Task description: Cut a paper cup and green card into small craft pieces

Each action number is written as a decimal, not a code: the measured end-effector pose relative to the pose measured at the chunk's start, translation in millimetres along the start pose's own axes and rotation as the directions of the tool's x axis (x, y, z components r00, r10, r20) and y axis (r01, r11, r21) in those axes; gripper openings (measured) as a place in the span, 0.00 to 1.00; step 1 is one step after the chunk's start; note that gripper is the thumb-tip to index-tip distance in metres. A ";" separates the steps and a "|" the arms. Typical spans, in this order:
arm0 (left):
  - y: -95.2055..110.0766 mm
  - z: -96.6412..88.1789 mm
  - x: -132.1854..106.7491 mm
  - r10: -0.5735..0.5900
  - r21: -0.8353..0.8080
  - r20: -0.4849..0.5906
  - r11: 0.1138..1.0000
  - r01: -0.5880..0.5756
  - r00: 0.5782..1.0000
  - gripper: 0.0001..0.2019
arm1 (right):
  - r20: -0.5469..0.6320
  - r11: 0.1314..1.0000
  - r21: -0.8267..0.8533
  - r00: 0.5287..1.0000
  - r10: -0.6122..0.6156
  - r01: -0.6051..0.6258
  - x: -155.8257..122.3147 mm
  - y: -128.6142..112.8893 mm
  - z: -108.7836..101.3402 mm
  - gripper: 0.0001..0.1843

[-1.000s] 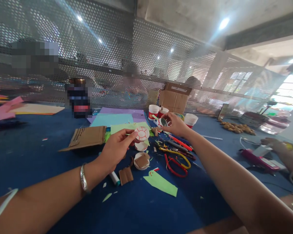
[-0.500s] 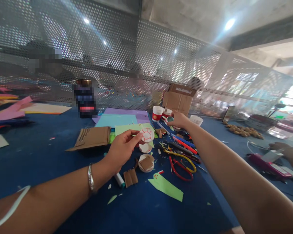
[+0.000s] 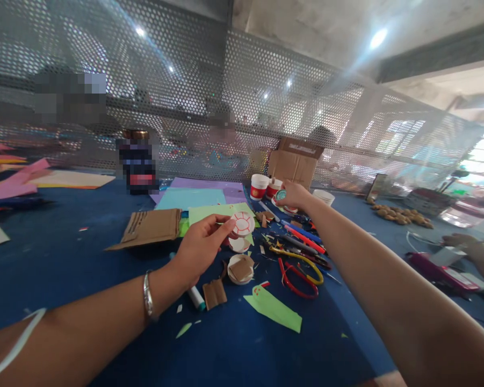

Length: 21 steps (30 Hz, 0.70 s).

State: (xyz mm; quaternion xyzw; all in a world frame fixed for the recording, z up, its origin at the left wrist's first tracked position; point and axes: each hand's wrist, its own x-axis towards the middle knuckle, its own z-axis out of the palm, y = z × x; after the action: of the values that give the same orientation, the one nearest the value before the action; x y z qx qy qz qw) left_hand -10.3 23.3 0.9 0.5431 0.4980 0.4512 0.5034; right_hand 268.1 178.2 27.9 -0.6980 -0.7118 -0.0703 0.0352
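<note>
My left hand (image 3: 197, 247) pinches a white paper disc (image 3: 243, 223) with red lines drawn on it, holding it up over the table. A shallow white paper piece (image 3: 239, 245) lies just beneath, and nearer me sits a round white cup piece (image 3: 240, 269) with brown cardboard bits in it. Farther off to the right, the fingers of my right hand (image 3: 296, 196) close on a small white round piece with teal marks (image 3: 280, 196). Beside that hand stand red-and-white paper cups (image 3: 259, 187).
Right of centre lie scissors with red and yellow handles (image 3: 298, 277) and several pens (image 3: 306, 239). A green paper piece (image 3: 274, 309) and a cardboard piece (image 3: 151, 228) flank my left hand. Perforated metal screen (image 3: 193, 97) stands behind. Another person's hand (image 3: 463, 244) is at far right.
The teal-marked piece at my right fingertips has turned and its marked face shows more plainly. My left hand keeps the disc in nearly the same place.
</note>
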 end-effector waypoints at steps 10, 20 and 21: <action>-1.5 0.9 0.8 0.017 -0.018 0.009 1.000 -0.017 1.000 0.14 | 0.067 0.998 0.009 0.996 -0.066 0.065 0.3 -10.3 -6.6 0.18; -4.1 1.1 3.2 0.053 -0.034 0.024 0.998 -0.052 0.998 0.16 | 0.086 1.000 0.001 0.996 -0.023 0.023 -3.2 15.9 -13.0 0.18; -4.2 1.4 3.2 0.057 -0.034 0.028 0.998 -0.056 0.998 0.16 | 0.115 1.000 -0.023 0.993 -0.001 0.004 -5.3 21.1 -10.9 0.18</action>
State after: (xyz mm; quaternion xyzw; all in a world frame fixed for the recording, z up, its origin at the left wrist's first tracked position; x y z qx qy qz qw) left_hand -8.9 26.3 -3.5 0.5551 0.4677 0.4653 0.5066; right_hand 288.8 171.7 39.0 -0.7005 -0.7125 -0.0382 -0.0143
